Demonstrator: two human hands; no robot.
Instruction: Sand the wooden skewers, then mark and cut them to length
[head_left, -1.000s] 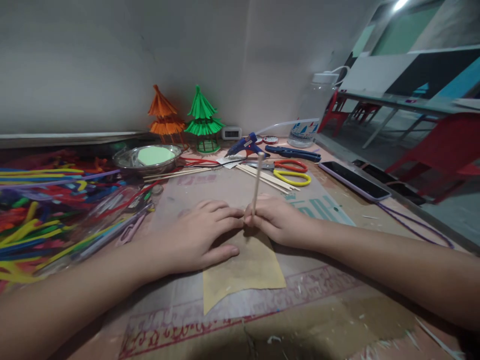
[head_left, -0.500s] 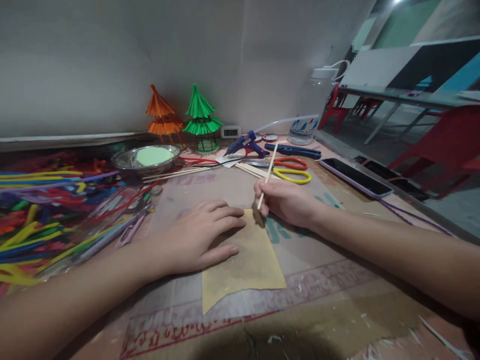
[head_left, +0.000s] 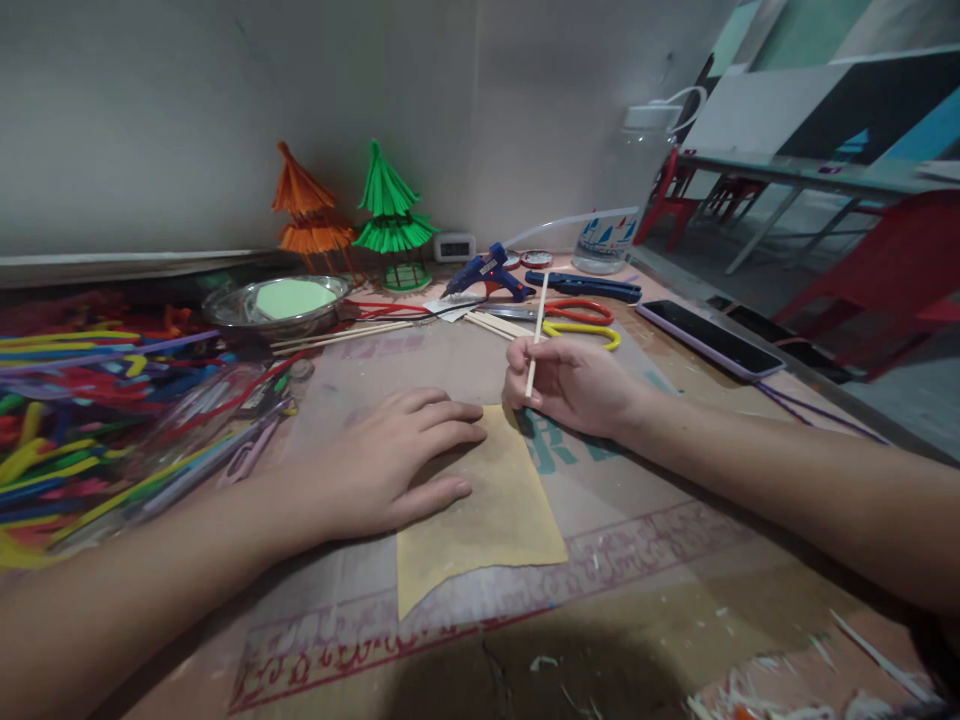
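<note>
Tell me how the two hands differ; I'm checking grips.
The left hand lies flat, palm down, on the tan sheet; the right hand is curled around a thin stick. The left hand covers part of the sheet; the right hand sits beside its far corner. Both are bare.

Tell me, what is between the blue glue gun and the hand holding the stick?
In the head view, loose wooden sticks lie between the glue gun and the right hand gripping a stick, with scissors beside them.

We list: tan sheet (head_left: 487, 510), upper-left part hidden under left hand (head_left: 382, 465); pipe-cleaner pile (head_left: 75, 420), cut off at left edge.
</note>
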